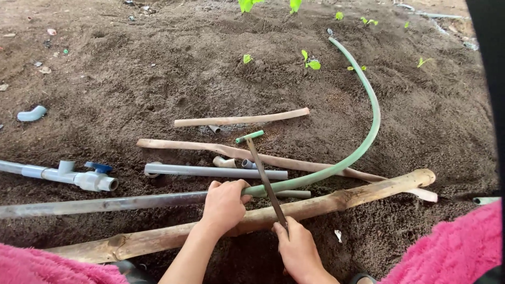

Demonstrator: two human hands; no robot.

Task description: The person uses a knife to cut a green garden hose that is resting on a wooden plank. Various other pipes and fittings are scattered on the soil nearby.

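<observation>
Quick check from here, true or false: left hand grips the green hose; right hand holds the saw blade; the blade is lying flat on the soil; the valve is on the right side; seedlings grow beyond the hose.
1. The left hand grips the green hose: true.
2. The right hand holds the saw blade: true.
3. The blade lies flat on the soil: false, it crosses over the hose, held up.
4. The valve is on the right: false, it is at the left.
5. Seedlings grow beyond the hose: true.

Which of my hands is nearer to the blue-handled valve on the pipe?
Left. The left hand, gripping the green hose, lies just right of the valve. The right hand, holding the saw blade, sits farther right and lower.
</observation>
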